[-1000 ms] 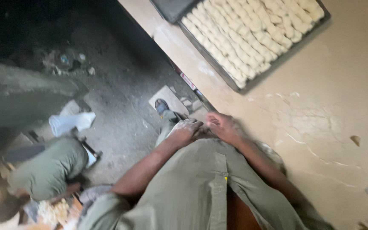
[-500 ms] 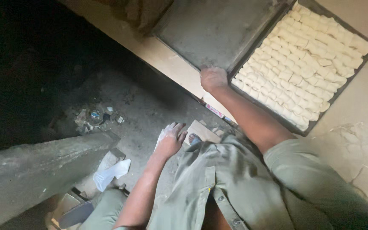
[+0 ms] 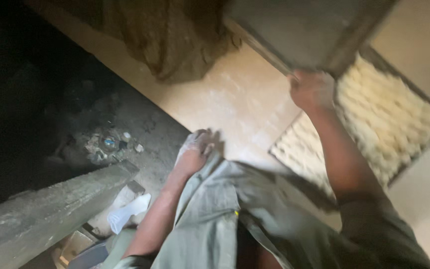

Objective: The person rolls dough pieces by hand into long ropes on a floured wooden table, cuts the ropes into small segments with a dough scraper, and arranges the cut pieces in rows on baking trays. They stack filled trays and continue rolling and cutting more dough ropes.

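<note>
Our right hand [image 3: 312, 89] is closing its fingers [image 3: 299, 79] around the corner of an empty dark metal tray [image 3: 299, 30], which is sitting tilted at about 1 o'clock and overlapping the far edge of a second tray [image 3: 399, 169]. That second tray, at about 3 o'clock, is holding close rows of pale dough pieces [image 3: 379, 114] and is lying flat on the table [image 3: 235, 94]. Our left hand [image 3: 195, 149], dusted white, is resting at the near edge of the table around the centre of the view; the picture is too blurred for us to tell whether its fingers are spread flat or curled, and we are seeing nothing in its grip.

The table is a pale, smooth, floury surface running diagonally from 11 o'clock down to 4 o'clock. A brown, coarse cloth [image 3: 175, 40] is lying bunched on it at 12 o'clock, well apart from both hands. Below the table edge, at 9 o'clock, the floor [image 3: 140, 124] is dark and gritty, with small bits of litter [image 3: 108, 143] scattered on it. A rough grey beam [image 3: 51, 204] is slanting across at 8 o'clock, and a white scrap [image 3: 128, 211] is lying just beside it at 7 o'clock. Our olive-green clothing [image 3: 235, 219] is filling the lower middle.
</note>
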{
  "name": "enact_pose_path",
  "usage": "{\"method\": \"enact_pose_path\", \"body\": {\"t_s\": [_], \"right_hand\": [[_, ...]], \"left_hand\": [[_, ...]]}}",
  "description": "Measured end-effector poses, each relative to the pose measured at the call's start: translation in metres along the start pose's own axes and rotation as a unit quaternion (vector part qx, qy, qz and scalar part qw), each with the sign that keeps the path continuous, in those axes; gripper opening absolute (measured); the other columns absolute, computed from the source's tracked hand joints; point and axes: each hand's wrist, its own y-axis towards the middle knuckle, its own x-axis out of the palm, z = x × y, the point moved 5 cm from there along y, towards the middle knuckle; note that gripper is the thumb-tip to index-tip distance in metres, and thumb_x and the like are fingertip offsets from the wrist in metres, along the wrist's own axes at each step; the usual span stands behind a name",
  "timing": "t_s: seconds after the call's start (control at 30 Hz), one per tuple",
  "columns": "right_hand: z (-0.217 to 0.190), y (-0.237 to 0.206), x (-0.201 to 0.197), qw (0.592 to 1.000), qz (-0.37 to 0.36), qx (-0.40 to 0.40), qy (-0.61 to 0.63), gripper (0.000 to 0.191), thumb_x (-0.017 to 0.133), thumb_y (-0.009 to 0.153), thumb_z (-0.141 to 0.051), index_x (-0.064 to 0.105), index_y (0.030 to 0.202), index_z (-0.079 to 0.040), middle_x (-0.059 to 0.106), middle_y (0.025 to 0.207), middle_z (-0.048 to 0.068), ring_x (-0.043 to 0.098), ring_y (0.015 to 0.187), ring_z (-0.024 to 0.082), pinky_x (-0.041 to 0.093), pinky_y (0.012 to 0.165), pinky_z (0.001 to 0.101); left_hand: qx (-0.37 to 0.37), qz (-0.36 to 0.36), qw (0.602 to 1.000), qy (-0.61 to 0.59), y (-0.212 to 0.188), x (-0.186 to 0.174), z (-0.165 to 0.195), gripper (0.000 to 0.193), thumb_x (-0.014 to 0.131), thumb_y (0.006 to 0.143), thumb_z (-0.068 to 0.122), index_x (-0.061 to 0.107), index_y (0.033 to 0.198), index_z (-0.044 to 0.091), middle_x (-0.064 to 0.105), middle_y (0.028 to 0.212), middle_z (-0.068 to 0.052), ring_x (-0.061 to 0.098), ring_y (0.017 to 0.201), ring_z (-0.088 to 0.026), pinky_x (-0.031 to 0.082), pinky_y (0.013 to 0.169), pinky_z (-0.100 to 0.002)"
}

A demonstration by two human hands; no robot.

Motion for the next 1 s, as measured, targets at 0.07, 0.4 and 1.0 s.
{"method": "enact_pose_path", "body": {"t_s": [0.07, 0.4, 1.0], "right_hand": [[0.021, 0.024, 0.022, 1.0, 0.008, 0.01, -0.007, 0.022, 0.062, 0.101, -0.032, 0.072, 0.102, -0.013, 0.072, 0.092, 0.02, 0.069, 0.088, 0.04, 0.052, 0.078, 0.0518], [-0.011, -0.001, 0.085, 0.948, 0.185, 0.04, -0.255, 0.041, 0.065, 0.104, -0.039, 0.068, 0.132, -0.009, 0.064, 0.136, 0.021, 0.062, 0.124, 0.039, 0.047, 0.104, 0.0479], [-0.281, 0.147, -0.064, 0.957, 0.031, -0.025, 0.286, 0.041, 0.053, 0.093, -0.002, 0.067, 0.131, -0.01, 0.071, 0.126, 0.014, 0.069, 0.102, 0.026, 0.056, 0.084, 0.0419]], "left_hand": [[0.004, 0.057, 0.995, 0.087, 0.025, -0.019, -0.036, 0.055, 0.066, 0.088, 0.024, 0.06, 0.137, 0.0, 0.063, 0.131, -0.03, 0.056, 0.118, -0.046, 0.046, 0.098, -0.05], [-0.395, 0.304, 0.797, -0.342, 0.219, -0.137, -0.242, 0.063, 0.066, 0.097, 0.026, 0.042, 0.151, 0.004, 0.044, 0.155, -0.019, 0.049, 0.139, -0.036, 0.047, 0.11, -0.047], [-0.138, -0.151, 0.836, -0.509, 0.324, -0.281, -0.374, 0.042, 0.058, 0.098, 0.029, 0.06, 0.137, 0.013, 0.064, 0.133, -0.004, 0.06, 0.122, -0.019, 0.049, 0.1, -0.039]]}}
